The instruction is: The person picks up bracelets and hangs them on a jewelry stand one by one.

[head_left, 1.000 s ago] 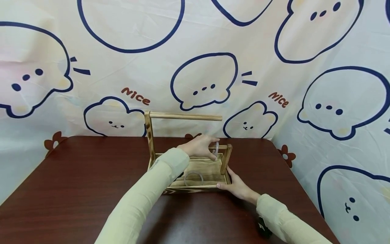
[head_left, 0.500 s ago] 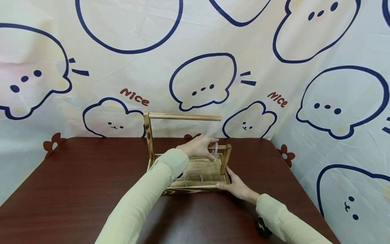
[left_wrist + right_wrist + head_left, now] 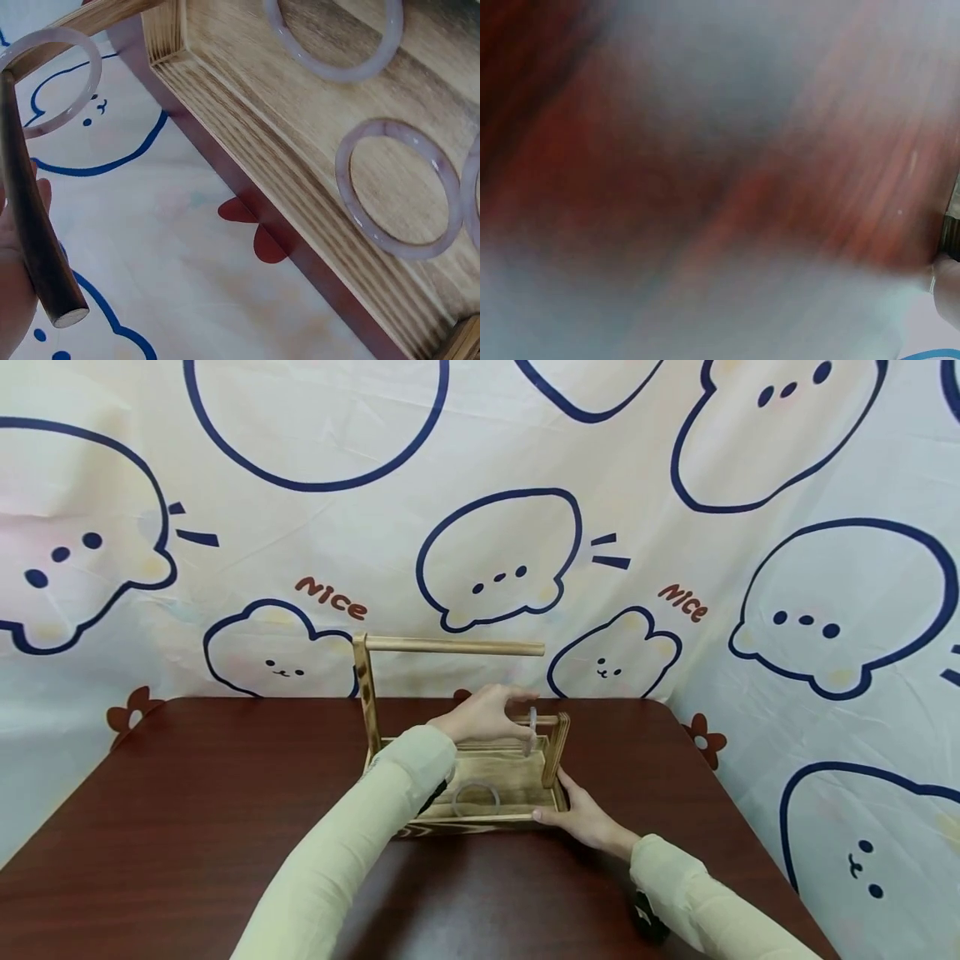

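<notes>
A pale lilac bangle (image 3: 532, 732) hangs round the lower rod (image 3: 41, 232) of a wooden bangle stand (image 3: 552, 752). My left hand (image 3: 483, 714) is just left of it, thumb and forefinger spread apart around the rod's free end. In the left wrist view the same bangle (image 3: 96, 71) loops the rod close to its upright, and part of the left hand (image 3: 15, 277) shows behind the rod. My right hand (image 3: 588, 820) grips the stand's front right corner, thumb on the front rim; only a bit of that hand (image 3: 949, 292) enters the right wrist view.
Several more bangles (image 3: 345, 187) lie in the stand's tray, one of them a ring (image 3: 455, 802) near the front rim. A higher rod (image 3: 457, 646) reaches right from the tall left upright (image 3: 367, 693). The dark red-brown table (image 3: 225, 810) meets a printed cloth backdrop (image 3: 390, 552).
My left hand has loosened its fingers from the bangle and drawn slightly left and up; the bangle stays hanging on the lower rod. The right hand keeps its hold on the stand.
</notes>
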